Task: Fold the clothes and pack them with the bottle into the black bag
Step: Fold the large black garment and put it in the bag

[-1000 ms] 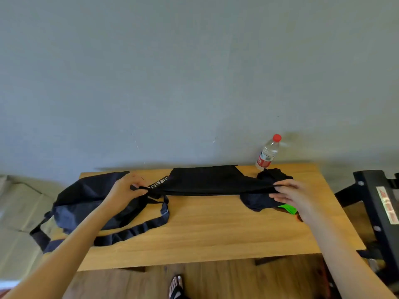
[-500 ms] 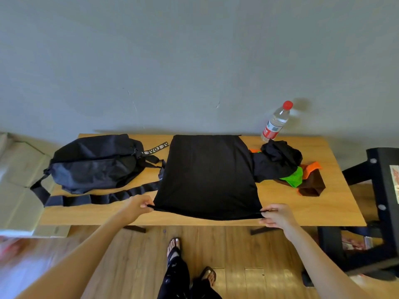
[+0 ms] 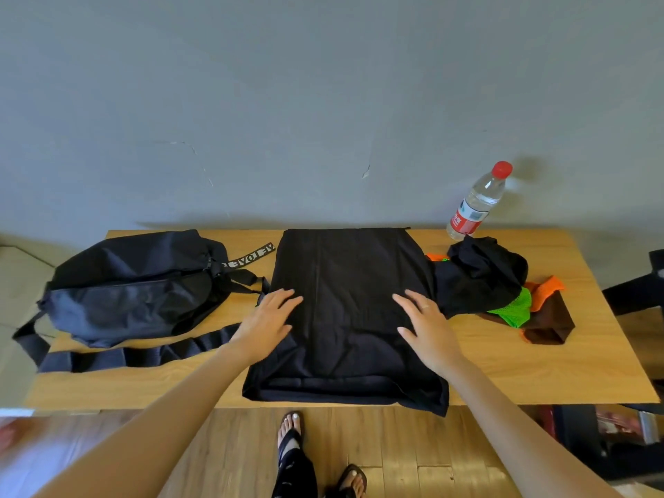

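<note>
Left hand (image 3: 267, 323) and right hand (image 3: 425, 323), each grip flat and holding nothing, press the folded black garment (image 3: 345, 314) at desk (image 3: 503, 372) centre, black bag (image 3: 133, 285) left, water bottle (image 3: 478, 203) upright far right.

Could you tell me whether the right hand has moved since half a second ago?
Yes. The right hand went from the table's near edge up onto the black garment.
</note>
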